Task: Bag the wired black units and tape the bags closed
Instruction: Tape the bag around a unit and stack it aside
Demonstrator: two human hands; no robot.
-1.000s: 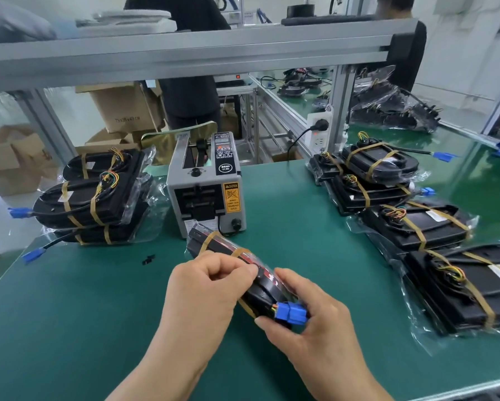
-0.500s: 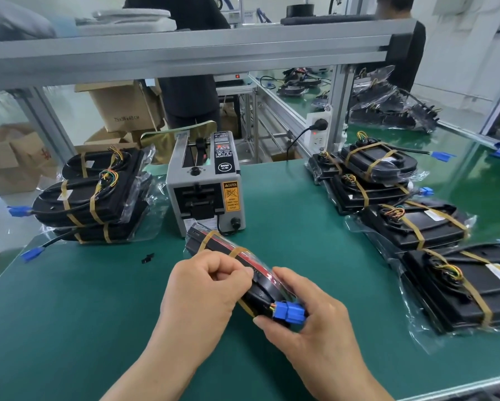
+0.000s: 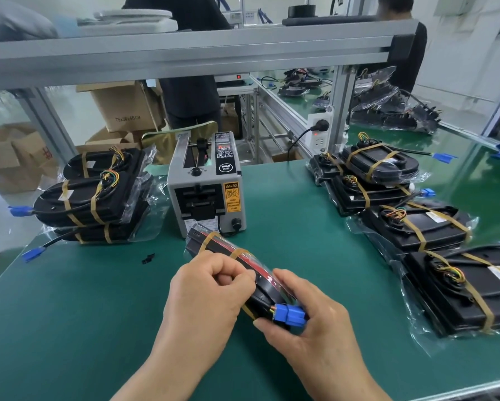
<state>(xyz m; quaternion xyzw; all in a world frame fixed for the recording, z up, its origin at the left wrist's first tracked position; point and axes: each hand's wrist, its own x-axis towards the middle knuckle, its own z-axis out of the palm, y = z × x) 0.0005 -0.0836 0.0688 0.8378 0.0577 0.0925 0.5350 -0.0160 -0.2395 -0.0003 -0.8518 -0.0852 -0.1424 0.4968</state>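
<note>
A black wired unit (image 3: pixel 214 248) in a clear bag, wrapped with tan bands, stands on edge on the green mat, tilted toward the tape dispenser (image 3: pixel 206 185). My left hand (image 3: pixel 205 296) pinches the bag at the unit's near side. My right hand (image 3: pixel 315 325) grips the near end, with the blue connector (image 3: pixel 289 314) showing between thumb and fingers. Bagged units are stacked at the left (image 3: pixel 92 198). More bagged units lie in a row at the right (image 3: pixel 416 224).
A grey power strip with a black plug (image 3: pixel 319 131) is fixed to the frame post behind the mat. A small black clip (image 3: pixel 148 258) lies on the mat left of my hands. Cardboard boxes (image 3: pixel 124 108) stand beyond the bench. Two people stand farther back.
My hands and the bagged unit have stayed almost in place; the blue connector has shifted slightly in my right hand.
</note>
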